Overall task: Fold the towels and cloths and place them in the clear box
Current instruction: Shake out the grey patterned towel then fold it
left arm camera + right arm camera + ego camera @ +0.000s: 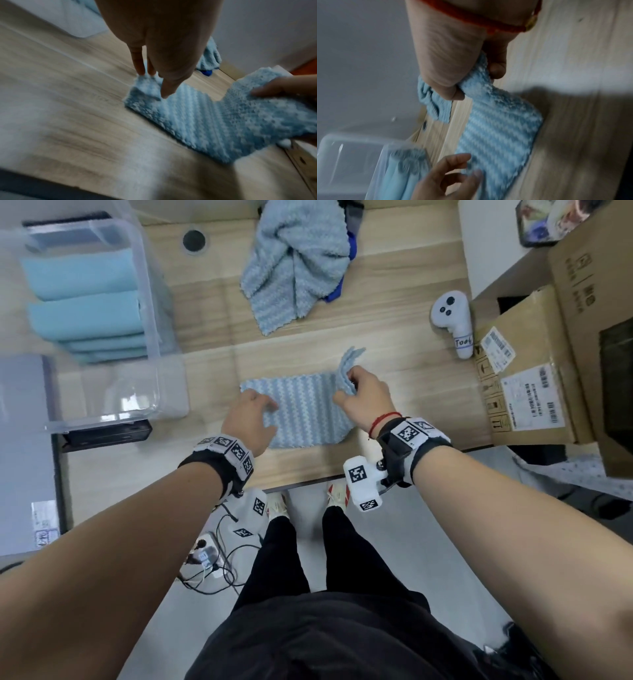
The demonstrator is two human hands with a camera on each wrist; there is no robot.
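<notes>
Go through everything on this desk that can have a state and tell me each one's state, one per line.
Striped cloth: partly folded, flat on desk, right end lifted.
Right hand: pinches the cloth's raised end.
Left hand: fingers straight, pressing the cloth's left end.
Clear box: lid off, folded blue towels inside.
Crumpled towel: unfolded, heaped.

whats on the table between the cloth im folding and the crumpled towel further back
Nothing: between the striped cloth and the crumpled towel lies only bare wooden table, seen in the head view.

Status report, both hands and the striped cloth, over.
Left hand presses striped cloth flat. Right hand pinches its raised end. Clear box open, path unobstructed.
</notes>
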